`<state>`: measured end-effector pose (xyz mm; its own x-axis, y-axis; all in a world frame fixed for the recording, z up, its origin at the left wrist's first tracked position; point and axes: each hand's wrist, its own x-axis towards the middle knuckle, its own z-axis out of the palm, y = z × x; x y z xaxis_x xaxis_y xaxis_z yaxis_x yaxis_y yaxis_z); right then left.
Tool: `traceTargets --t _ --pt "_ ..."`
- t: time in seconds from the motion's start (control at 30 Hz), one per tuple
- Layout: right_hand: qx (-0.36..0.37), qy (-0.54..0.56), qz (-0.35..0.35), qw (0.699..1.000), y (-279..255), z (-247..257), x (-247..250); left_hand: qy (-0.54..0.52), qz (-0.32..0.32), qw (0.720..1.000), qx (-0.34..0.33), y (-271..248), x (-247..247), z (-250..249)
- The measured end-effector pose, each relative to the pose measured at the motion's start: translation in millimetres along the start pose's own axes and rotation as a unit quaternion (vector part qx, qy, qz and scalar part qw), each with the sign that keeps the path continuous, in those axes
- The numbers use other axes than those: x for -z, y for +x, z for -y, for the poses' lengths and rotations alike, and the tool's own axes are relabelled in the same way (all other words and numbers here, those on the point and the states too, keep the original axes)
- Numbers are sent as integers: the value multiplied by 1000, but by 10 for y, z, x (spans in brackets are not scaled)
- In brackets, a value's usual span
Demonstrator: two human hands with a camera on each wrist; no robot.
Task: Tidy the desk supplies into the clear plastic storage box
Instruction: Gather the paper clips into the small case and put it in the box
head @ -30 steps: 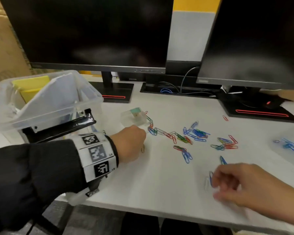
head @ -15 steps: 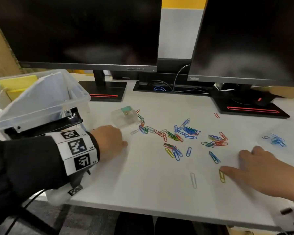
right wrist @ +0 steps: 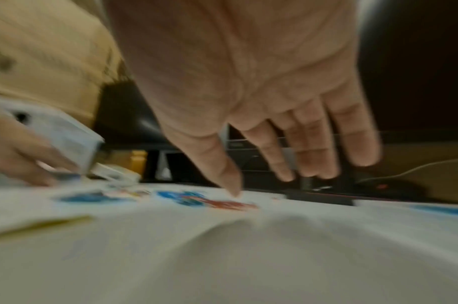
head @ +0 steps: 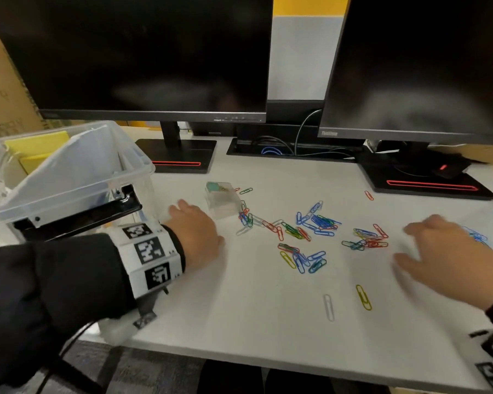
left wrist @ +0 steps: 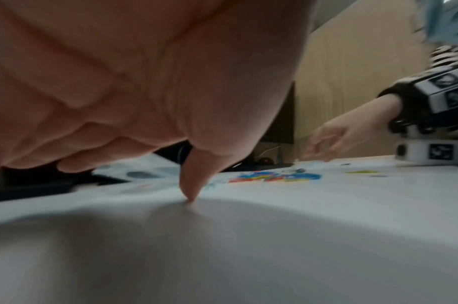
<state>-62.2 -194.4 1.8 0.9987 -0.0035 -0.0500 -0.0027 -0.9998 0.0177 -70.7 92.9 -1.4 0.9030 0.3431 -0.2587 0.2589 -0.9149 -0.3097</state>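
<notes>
Left hand [head: 195, 233] flat on white desk [head: 239, 314], fingers extended, holding nothing, beside small clear case [head: 222, 199]. Right hand [head: 450, 257] spread, palm down, empty, at 3 o'clock of scattered coloured paper clips [head: 310, 231]. Clear plastic storage box [head: 69, 177] at 9 o'clock, containing yellow pads [head: 37, 143] and papers. Two stray clips [head: 363, 297] at 5 o'clock.

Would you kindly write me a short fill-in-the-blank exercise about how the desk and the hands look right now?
1. The paper clips lie scattered on the white ____.
2. The clear storage box stands on the person's ____ side.
3. Both the left hand and the right hand hold ____.
4. The two monitors' screens are ____.

Missing words: desk; left; nothing; dark
</notes>
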Motion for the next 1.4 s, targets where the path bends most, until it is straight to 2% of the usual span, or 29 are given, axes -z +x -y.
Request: traceTargets --t 0.03,0.1,0.2,0.3,0.37,0.43,0.47,0.53,0.6,0.63,0.73,0.77,0.83,0.9,0.97,1.13,1.2,1.27,1.33,1.4 --pt "-60 -22 12 998 77 -127 -4 8 22 1000 16 54 5 45" --pt "-133 -59 58 988 199 -318 -16 7 56 998 -5 153 -9 109" --pt "-131 -104 108 980 306 -501 -90 -39 83 994 -64 178 -1 111" --pt "-111 -139 127 976 341 -470 -127 -36 53 992 -107 -10 15 -47" --pt "-117 -137 120 976 326 -363 -126 -47 53 978 -195 -176 6 -212" --pt "-123 -120 115 978 247 -196 -70 -78 31 949 -303 -264 5 -319" --pt "-110 -106 103 983 229 -143 -55 -102 6 935 -340 -265 14 -344" --pt "-68 -81 92 990 161 -29 -14 -120 -101 908 -390 -220 59 -375" --pt "-15 -37 82 996 100 10 7 -109 -194 885 -408 -154 126 -424" --pt "5 -7 75 997 68 14 15 -99 -216 879 -413 -122 166 -454" --pt "5 91 -20 996 -14 -24 64 -88 -226 870 -430 14 267 -568" --pt "-20 104 -66 992 -4 -79 90 -95 -221 867 -437 54 294 -612" --pt "-110 98 -84 986 55 -248 142 -113 -208 857 -458 107 338 -723" --pt "-199 47 -15 979 106 -441 196 -119 -187 847 -482 133 370 -835" --pt "-237 -15 70 969 145 -631 166 -115 -150 839 -510 141 380 -918" --pt "-232 -23 167 958 159 -901 68 -101 -82 763 -634 -10 303 -1016" --pt "-210 -58 177 960 151 -908 89 -76 -64 748 -657 -46 269 -1025" --pt "-220 -50 184 957 156 -895 102 -63 -60 760 -644 -10 271 -1002" --pt "-247 37 172 953 150 -876 82 -77 -74 783 -612 62 291 -956" --pt "-274 183 137 934 139 -881 70 -84 -86 802 -585 111 298 -910"
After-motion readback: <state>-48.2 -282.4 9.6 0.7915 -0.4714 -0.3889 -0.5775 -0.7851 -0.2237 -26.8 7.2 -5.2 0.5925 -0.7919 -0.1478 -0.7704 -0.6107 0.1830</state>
